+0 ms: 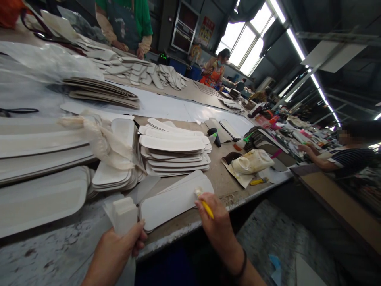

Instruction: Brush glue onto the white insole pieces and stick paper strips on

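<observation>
My right hand grips a yellow-handled brush, its bristle end down at the right part of a long white panel. The panel has rounded corners and lies on top of several others, slightly fanned out. My left hand is closed round a bundle of whitish strips, just left of the panel, with a fingertip close to the panel's left end. Behind the panel rises a stack of similar curved white pieces. A smeared cream-coloured plastic container lies to the right, with another yellow brush near it.
More white panels and a crumpled cream cloth occupy the left side. Brown-edged pieces lie behind them. Small bottles stand beyond the stack. A person in green stands across the table; another person works at the right.
</observation>
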Available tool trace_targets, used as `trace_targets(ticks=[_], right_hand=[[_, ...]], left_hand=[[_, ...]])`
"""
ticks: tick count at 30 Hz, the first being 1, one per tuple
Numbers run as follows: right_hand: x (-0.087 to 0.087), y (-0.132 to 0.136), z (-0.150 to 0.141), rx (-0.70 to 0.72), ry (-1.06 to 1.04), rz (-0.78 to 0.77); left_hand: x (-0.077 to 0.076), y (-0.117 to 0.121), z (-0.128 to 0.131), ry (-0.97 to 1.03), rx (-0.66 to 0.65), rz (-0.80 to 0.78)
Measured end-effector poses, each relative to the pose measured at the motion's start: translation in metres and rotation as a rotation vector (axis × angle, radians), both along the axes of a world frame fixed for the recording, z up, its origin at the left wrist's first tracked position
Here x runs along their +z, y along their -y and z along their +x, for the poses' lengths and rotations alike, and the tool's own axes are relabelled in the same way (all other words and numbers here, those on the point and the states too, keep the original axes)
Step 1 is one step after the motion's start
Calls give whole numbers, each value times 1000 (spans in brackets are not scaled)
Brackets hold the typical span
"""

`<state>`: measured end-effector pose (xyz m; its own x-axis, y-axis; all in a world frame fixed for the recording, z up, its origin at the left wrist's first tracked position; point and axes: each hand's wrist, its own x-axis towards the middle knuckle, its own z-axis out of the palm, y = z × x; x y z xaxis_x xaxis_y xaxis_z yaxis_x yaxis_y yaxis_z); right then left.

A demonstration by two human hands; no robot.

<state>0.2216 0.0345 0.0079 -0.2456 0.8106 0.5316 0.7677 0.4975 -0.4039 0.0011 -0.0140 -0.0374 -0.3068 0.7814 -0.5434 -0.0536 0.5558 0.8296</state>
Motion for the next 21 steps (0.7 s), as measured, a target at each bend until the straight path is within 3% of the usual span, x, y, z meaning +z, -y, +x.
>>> trace_targets(ticks=[4,8,11,16,18,21], right_hand=[[5,14,-11,106,-113,-36],[9,2,15,-43,-39,57],[1,2,15,-65,-28,30],[-1,29,-41,118,-323,-228],[2,33,-57,101,-515,-392],[4,27,-60,13,-686,-592]], left_hand=[[-1,0,1,12,0,3],[1,2,1,29,27,19],[2,4,0,50,19,14],[2,4,0,61,-10,34],[7,2,0,69,28,29],[17,0,0,117,34,18]])
